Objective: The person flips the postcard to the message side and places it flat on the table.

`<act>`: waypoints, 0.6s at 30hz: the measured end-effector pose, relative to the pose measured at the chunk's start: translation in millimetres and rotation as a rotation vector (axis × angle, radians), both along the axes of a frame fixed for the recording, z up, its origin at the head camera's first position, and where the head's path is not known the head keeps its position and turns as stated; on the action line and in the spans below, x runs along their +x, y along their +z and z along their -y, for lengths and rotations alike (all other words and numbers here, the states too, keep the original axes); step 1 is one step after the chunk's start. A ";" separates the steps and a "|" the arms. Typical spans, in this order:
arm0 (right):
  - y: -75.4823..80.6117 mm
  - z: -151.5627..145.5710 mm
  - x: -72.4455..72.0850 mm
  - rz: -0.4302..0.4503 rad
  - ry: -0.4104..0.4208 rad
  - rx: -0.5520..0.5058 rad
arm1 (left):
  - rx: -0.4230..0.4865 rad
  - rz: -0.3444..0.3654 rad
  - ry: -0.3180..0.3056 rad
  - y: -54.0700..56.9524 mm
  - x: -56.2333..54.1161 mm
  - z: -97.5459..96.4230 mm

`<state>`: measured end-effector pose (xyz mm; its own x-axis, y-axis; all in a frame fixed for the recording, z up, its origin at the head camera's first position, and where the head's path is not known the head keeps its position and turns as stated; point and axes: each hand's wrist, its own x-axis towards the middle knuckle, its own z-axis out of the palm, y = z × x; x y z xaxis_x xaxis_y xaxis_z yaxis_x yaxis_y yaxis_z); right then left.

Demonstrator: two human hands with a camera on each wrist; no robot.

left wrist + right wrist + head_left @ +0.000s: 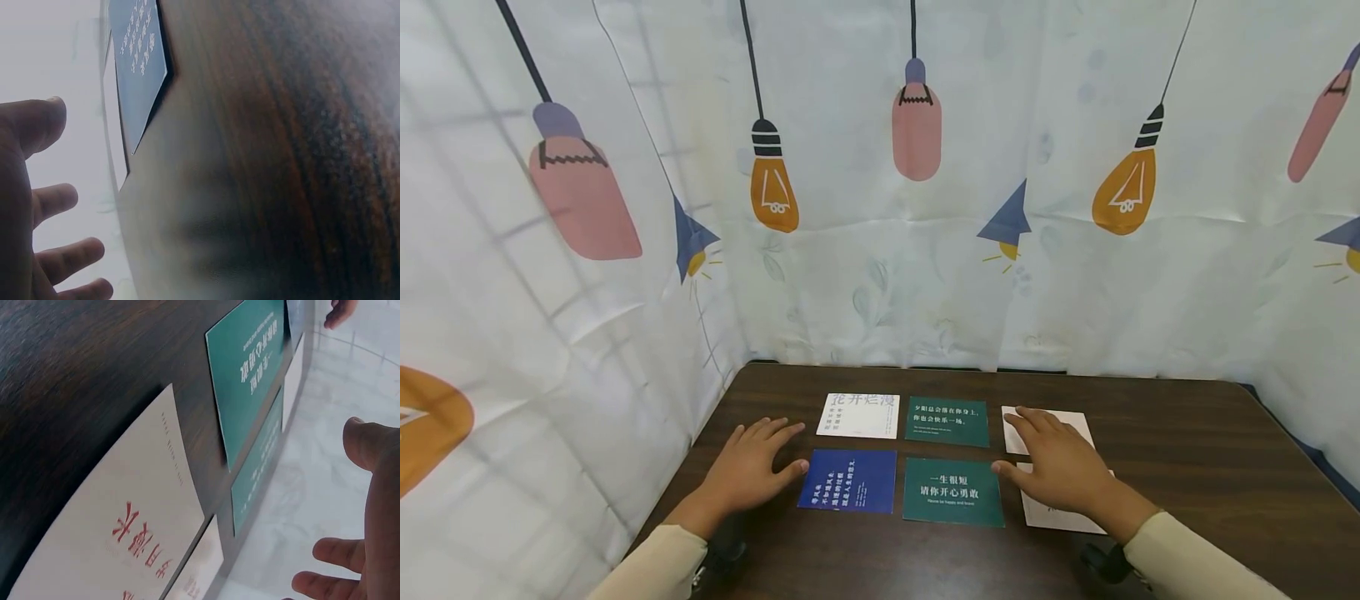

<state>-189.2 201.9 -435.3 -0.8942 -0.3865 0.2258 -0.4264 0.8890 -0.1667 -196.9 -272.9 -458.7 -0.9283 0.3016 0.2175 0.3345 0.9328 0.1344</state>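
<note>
Several printed cards lie flat in two rows of a grid. My left hand [750,468] is spread at the left, its thumb tip close to the blue card [850,481]; in the left wrist view its fingers stand apart with nothing between them. The white card with grey lettering [858,416] lies behind the blue one. In the middle column are a back green card [947,421] and a front green card [952,492]. Over the right column is my right hand [1062,463], fingers extended, partly hiding a back white card [1078,422] and a front cream card with red characters [134,515].
The cards rest on a dark brown wooden table [1195,467]. White curtains [850,292] printed with bulbs, pencils and lamps hang behind the table and along its left side. Dark bands [1105,563] sit at both wrists.
</note>
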 end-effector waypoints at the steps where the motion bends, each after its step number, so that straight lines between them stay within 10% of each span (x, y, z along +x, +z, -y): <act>1: -0.4 1.1 -0.1 0.000 0.002 0.000 | 0.000 -0.001 -0.001 0.1 0.3 -0.3; 18: -7.5 25.0 -1.8 0.013 0.033 0.001 | -0.004 0.033 0.002 -3.3 1.3 -2.7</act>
<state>-191.0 176.9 -442.8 -0.8840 -0.4160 0.2135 -0.4531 0.8748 -0.1715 -195.6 -270.2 -462.0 -0.9354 0.3009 0.1856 0.3284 0.9339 0.1415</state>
